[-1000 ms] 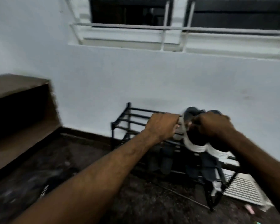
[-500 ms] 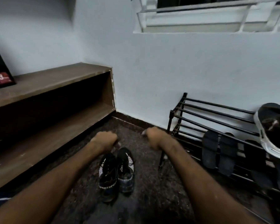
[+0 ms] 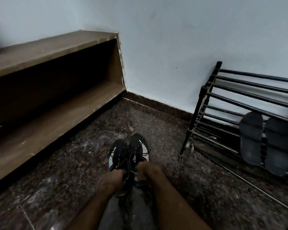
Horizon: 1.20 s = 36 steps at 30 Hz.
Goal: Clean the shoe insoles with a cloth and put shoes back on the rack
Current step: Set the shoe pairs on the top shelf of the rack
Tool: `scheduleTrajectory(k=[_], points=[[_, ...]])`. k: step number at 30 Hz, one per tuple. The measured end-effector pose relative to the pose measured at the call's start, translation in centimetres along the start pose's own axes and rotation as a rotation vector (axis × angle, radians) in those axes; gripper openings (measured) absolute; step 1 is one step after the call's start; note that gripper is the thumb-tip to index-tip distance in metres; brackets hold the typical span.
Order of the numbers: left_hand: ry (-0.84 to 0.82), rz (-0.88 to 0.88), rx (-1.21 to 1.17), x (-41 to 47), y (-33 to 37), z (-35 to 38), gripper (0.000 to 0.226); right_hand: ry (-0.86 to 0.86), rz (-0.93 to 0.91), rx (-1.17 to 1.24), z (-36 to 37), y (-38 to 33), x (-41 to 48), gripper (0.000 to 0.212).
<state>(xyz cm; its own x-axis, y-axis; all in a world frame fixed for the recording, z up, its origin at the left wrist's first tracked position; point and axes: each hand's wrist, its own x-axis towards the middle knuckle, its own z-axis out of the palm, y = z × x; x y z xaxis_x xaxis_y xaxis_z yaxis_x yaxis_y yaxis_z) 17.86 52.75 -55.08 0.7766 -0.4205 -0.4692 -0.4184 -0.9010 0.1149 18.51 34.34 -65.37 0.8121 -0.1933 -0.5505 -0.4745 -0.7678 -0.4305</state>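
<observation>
**A:** Where are the black knit trainers with white side stripes point(image 3: 138, 147)?

**B:** Side by side, with their toes pointing away beyond the fingers. The left hand point(image 3: 112, 179) has its fingers curled round the collar of the left one. The right hand point(image 3: 146, 170) grasps the collar of the right one the same way. The two hands are close together.

**A:** Are they on the ground?

**B:** They are over the dark speckled stone floor point(image 3: 65, 171). I cannot tell whether the soles touch it.

**A:** And the rack?

**B:** The black metal tube rack point(image 3: 249, 95) stands against the pale wall point(image 3: 173, 39), well to the right of the right-hand fingers. A pair of dark grey slippers point(image 3: 251, 138) lies across its lower bars.

**A:** What is left of the left-hand fingers?

**B:** A low brown wooden shelf unit point(image 3: 56, 103), well apart from the trainers.
</observation>
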Motion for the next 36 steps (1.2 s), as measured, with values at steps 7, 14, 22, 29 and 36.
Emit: scheduleTrajectory(k=[7, 14, 22, 29, 36], points=[[0.055, 0.106, 0.013, 0.0, 0.1, 0.8, 0.029, 0.183, -0.05, -0.065, -1.1, -3.7, -7.9, 0.04], [0.035, 0.102, -0.078, 0.2, -1.0, 0.9, 0.03, -0.006, -0.084, -0.106, -3.1, -3.9, -9.2, 0.011], [-0.018, -0.007, 0.019, 0.6, -0.7, 1.5, 0.055, 0.073, -0.122, -0.219, -1.1, -4.1, -10.1, 0.042], [0.074, -0.03, 0.067, -0.6, 1.8, 1.3, 0.032, 0.187, -0.129, -0.283, -0.2, -5.6, -12.1, 0.032], [0.398, -0.068, -0.024, -5.0, 1.8, -4.4, 0.026, 0.359, -0.254, -0.42, -6.0, -8.9, -17.1, 0.029]])
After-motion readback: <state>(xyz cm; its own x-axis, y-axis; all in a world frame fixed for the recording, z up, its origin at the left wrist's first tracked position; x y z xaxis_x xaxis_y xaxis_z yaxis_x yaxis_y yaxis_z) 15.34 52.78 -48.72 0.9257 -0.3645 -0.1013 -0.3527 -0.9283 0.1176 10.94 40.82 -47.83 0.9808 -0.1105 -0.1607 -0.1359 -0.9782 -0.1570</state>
